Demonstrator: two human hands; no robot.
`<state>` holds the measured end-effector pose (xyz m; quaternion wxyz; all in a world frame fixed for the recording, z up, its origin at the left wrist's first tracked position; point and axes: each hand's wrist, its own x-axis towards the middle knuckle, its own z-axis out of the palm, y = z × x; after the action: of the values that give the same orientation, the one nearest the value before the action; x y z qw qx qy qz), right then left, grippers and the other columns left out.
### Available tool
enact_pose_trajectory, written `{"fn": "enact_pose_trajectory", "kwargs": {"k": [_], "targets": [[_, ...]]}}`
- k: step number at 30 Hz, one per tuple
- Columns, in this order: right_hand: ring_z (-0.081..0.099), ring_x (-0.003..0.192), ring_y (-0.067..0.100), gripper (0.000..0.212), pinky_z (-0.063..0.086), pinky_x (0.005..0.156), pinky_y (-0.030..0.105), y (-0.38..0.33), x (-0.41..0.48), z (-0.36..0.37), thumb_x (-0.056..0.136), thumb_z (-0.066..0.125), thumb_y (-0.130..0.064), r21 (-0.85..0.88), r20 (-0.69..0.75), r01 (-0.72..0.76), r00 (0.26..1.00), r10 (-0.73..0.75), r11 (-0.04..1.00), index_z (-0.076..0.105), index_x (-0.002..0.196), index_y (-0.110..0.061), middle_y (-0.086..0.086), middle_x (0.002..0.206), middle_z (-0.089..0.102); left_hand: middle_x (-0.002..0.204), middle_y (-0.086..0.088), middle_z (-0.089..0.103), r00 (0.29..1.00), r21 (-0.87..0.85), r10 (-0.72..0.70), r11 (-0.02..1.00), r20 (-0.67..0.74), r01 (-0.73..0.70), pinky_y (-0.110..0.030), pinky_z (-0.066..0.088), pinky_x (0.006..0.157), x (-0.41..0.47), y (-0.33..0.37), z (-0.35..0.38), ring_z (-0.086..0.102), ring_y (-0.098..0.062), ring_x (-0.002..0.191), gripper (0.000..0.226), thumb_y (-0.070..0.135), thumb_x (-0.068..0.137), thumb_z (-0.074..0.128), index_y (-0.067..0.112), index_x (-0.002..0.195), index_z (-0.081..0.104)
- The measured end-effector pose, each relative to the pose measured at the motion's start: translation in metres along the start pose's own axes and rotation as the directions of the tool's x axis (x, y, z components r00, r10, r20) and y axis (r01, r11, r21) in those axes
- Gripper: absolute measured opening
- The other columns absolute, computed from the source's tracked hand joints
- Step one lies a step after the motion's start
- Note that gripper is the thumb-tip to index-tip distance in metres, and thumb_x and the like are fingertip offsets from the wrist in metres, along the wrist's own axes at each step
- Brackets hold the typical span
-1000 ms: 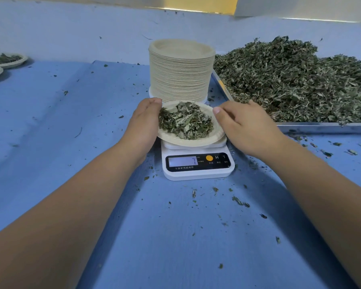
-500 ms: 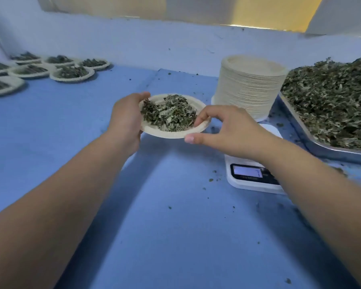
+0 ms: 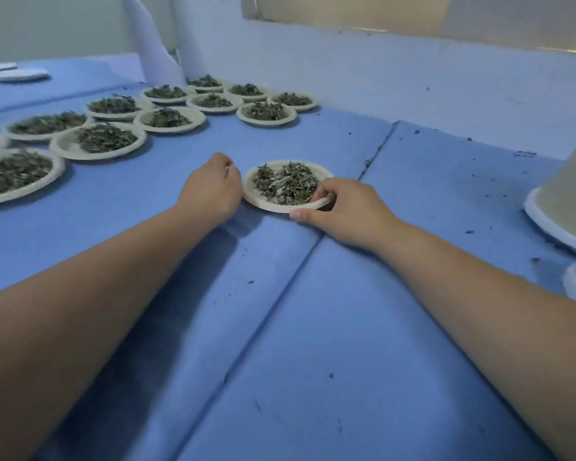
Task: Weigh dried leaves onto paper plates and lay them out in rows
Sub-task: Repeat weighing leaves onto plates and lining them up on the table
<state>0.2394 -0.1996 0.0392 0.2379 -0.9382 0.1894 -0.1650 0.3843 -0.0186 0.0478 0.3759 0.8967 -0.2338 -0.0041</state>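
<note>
The left hand [image 3: 210, 191] and right hand [image 3: 346, 211] clasp a plate [image 3: 263, 201] over creased blue cloth [image 3: 313, 327]. Beyond the left hand, filled plates [image 3: 167, 119] reach a pale wall [image 3: 413, 78].

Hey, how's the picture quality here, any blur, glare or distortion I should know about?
Head view: the held plate is fairly sharp; the left-edge plate smears with blur; wide-angle stretch swells both forearms; light is dim, bluish, shadows soft, no glare on the cloth.

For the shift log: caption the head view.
Left hand and right hand hold a plate of leaves near rows of filled plates.
</note>
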Motion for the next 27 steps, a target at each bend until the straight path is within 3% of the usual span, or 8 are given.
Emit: {"fn": "enact_pose_trajectory", "kwargs": {"k": [3, 5, 7, 10, 15, 27], "targets": [[0.057, 0.1, 0.022, 0.054, 0.04, 0.073, 0.033, -0.006, 0.04, 0.025, 0.074, 0.068, -0.076, -0.067, 0.002, 0.001, 1.0, -0.001, 0.998, 0.056, 0.096, -0.028, -0.001, 0.105, 0.064, 0.125, -0.026, 0.059, 1.0, 0.225, 0.009, 0.974, -0.003, -0.009, -0.041, 0.037, 0.081, 0.005, -0.022, -0.007, 0.054, -0.039, 0.109, 0.008, 0.013, 0.1, 0.042, 0.013, 0.104, 0.049], [0.056, 0.108, 0.027, 0.056, 0.038, 0.077, 0.034, -0.013, 0.068, 0.04, 0.079, 0.062, -0.076, -0.117, 0.023, -0.001, 1.0, 0.004, 0.993, 0.053, 0.107, -0.028, 0.005, 0.116, 0.062, 0.124, -0.024, 0.057, 0.998, 0.346, 0.014, 0.938, 0.058, -0.034, -0.038, 0.037, 0.083, 0.009, -0.026, -0.002, 0.052, -0.037, 0.11, 0.016, 0.012, 0.097, 0.041, 0.006, 0.105, 0.055], [0.056, 0.113, 0.03, 0.06, 0.04, 0.081, 0.035, -0.023, 0.093, 0.055, 0.084, 0.057, -0.075, -0.139, 0.038, 0.011, 0.999, -0.006, 0.99, 0.052, 0.116, -0.025, 0.008, 0.122, 0.06, 0.129, -0.021, 0.054, 0.993, 0.426, 0.05, 0.9, 0.104, -0.09, -0.043, 0.039, 0.1, 0.013, -0.026, 0.005, 0.05, -0.037, 0.12, 0.031, 0.021, 0.101, 0.037, 0.002, 0.117, 0.055], [0.055, 0.119, 0.032, 0.068, 0.045, 0.096, 0.041, -0.039, 0.128, 0.074, 0.086, 0.051, -0.077, -0.163, 0.052, 0.025, 0.999, -0.016, 0.986, 0.051, 0.127, -0.022, 0.011, 0.129, 0.057, 0.135, -0.018, 0.051, 0.988, 0.502, 0.081, 0.854, 0.129, -0.135, -0.045, 0.036, 0.109, 0.017, -0.03, 0.008, 0.045, -0.035, 0.128, 0.043, 0.035, 0.104, 0.032, 0.005, 0.126, 0.053], [0.049, 0.131, 0.035, 0.084, 0.04, 0.108, 0.052, -0.055, 0.176, 0.096, 0.086, 0.039, -0.082, -0.219, 0.061, -0.009, 0.998, 0.023, 0.976, 0.043, 0.143, -0.019, 0.015, 0.141, 0.05, 0.155, -0.019, 0.037, 0.987, 0.532, 0.05, 0.837, 0.154, -0.126, -0.049, 0.026, 0.118, 0.016, -0.032, 0.011, 0.032, -0.037, 0.143, 0.054, 0.039, 0.105, 0.027, 0.005, 0.143, 0.044], [0.046, 0.134, 0.036, 0.091, 0.037, 0.11, 0.053, -0.062, 0.219, 0.112, 0.083, 0.034, -0.085, -0.269, 0.058, -0.046, 0.996, 0.063, 0.962, 0.04, 0.146, -0.019, 0.015, 0.146, 0.046, 0.171, -0.019, -0.001, 0.976, 0.511, -0.005, 0.853, 0.22, -0.111, -0.053, -0.001, 0.126, 0.012, -0.027, 0.018, -0.003, -0.037, 0.158, 0.071, 0.048, 0.105, 0.018, 0.008, 0.163, 0.008]]}}
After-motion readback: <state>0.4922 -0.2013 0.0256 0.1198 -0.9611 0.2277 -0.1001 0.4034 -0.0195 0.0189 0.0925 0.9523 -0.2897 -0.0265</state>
